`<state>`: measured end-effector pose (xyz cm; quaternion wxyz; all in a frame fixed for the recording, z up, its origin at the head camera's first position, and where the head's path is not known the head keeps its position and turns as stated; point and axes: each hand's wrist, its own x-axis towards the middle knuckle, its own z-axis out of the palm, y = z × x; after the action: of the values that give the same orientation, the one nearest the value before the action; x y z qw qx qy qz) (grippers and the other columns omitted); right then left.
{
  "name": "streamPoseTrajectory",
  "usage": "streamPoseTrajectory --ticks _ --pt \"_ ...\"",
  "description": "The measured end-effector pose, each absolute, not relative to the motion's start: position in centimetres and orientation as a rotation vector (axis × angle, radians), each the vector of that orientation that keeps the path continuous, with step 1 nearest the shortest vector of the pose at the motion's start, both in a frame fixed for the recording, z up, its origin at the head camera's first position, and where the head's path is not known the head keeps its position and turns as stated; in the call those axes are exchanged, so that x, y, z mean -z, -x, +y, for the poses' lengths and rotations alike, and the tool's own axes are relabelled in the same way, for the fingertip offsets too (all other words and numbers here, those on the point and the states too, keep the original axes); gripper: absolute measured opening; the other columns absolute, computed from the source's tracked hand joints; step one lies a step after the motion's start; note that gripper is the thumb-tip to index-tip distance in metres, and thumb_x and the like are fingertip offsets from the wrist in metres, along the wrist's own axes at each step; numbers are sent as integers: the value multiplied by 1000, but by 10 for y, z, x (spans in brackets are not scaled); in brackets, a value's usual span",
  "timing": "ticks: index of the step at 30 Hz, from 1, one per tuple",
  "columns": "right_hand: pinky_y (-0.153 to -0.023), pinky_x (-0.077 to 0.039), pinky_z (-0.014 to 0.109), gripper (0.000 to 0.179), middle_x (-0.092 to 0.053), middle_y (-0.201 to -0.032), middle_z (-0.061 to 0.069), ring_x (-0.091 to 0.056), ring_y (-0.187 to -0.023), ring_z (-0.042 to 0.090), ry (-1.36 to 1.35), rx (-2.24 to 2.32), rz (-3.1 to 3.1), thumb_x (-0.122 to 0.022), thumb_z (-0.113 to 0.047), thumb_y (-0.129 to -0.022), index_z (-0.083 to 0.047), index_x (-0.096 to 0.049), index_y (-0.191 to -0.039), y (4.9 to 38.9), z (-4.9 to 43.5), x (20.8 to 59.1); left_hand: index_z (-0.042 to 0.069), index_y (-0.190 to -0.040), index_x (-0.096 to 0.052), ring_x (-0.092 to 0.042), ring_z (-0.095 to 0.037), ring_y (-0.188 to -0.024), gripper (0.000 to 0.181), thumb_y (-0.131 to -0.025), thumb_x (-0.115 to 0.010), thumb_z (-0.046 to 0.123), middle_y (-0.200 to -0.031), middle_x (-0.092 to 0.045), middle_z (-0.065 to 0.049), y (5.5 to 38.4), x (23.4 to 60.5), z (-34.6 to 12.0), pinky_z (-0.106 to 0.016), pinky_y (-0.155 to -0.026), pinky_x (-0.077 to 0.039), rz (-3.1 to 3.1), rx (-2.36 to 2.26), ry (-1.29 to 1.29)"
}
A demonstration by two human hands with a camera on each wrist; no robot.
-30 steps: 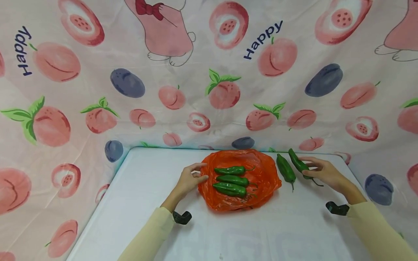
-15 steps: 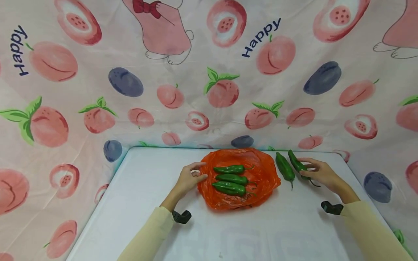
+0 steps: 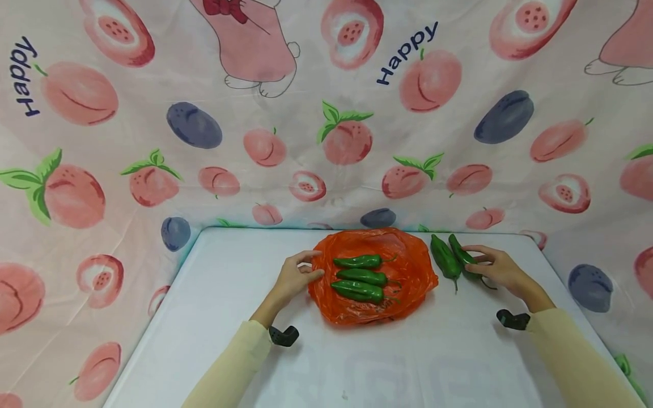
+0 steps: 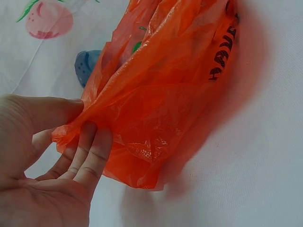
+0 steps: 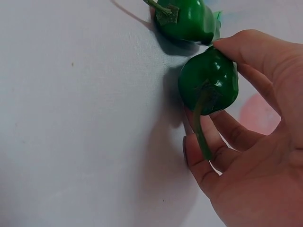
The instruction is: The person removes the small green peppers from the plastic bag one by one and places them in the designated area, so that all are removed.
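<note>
An orange-red plastic bag (image 3: 415, 255) lies spread on the white table, with three green peppers (image 3: 362, 276) side by side on it, stems to the right. At its left edge my left hand (image 3: 295, 276) pinches the film between thumb and fingers; the left wrist view shows the gathered bag (image 4: 151, 118) there. Right of the bag, my right hand (image 3: 500, 269) holds a green pepper (image 5: 208, 80) between thumb and fingers, stem toward me. Another green pepper (image 3: 445, 258) lies just left of the held one, very close to it.
A white-covered table (image 3: 245, 255) bears everything. Behind and beside it hangs a fruit-print cloth (image 3: 306, 124). Dark camera mounts sit at both wrists, the left mount (image 3: 283, 336) and the right mount (image 3: 512, 319). Dark printed letters (image 4: 222, 56) show on the bag.
My right hand has moved slightly left with its pepper, narrowing the gap to the neighbouring pepper. My left hand keeps its hold on the bag edge. The head view has shifted a little.
</note>
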<state>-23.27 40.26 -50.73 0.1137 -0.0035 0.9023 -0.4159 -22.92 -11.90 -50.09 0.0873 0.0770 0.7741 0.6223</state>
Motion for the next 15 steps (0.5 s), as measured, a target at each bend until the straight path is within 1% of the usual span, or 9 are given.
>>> streamPoseTrajectory --ticks 3,7,11,15 --pt "-100 -43 70 67 -40 -150 33 -41 -132 53 16 1211 2639 -70 -35 -99 -8 -43 -155 234 402 506 7 -135 -66 -66 -19 -76 44 -92 -75 3 -118 -59 -17 229 500 -119 -38 -78 -61 2303 -1859 -236" --pt "-100 -43 71 68 -38 -151 33 -39 -132 54 25 1197 2631 -70 -36 -99 -8 -42 -155 235 401 505 7 -135 -65 -67 -18 -77 45 -92 -75 2 -118 -59 -17 229 500 -119 -37 -77 -61 2301 -1857 -227" --pt "-99 -44 70 70 -40 -149 35 -41 -131 54 11 1192 2621 -70 -39 -98 -7 -43 -154 235 401 506 8 -135 -65 -68 -19 -79 45 -92 -75 1 -118 -59 -17 229 500 -118 -36 -78 -61 2309 -1852 -210" --pt "-100 -44 69 72 -42 -146 36 -42 -130 53 -5 1198 2605 -71 -41 -97 -6 -44 -153 235 401 506 10 -135 -66 -67 -18 -78 44 -92 -76 3 -118 -60 -15 229 500 -119 -34 -77 -61 2310 -1847 -211"
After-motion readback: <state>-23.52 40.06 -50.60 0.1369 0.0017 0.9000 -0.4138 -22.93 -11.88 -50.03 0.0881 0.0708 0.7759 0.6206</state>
